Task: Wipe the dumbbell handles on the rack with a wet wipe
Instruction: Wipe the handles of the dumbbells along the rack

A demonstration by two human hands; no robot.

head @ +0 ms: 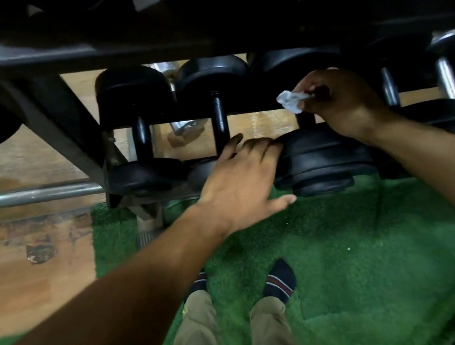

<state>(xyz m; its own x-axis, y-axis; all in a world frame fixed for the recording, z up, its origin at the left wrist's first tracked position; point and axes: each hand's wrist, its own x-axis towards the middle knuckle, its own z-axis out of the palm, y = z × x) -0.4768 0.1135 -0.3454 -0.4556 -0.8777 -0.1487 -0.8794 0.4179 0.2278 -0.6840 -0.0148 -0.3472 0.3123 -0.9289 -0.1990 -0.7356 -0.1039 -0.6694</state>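
Right hand (341, 103) pinching crumpled white wet wipe (290, 101) at black dumbbell handle (305, 119). Left hand (241, 182), fingers extended, resting against black round dumbbell weight (323, 155).

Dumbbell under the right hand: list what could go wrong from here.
1. The right hand pinches a small crumpled wipe at the handle; it may cover little and miss the underside.
2. The left hand rests open against the front weight; if the dumbbell rolls, fingers could get pinched.
3. Socked feet stand below the rack.
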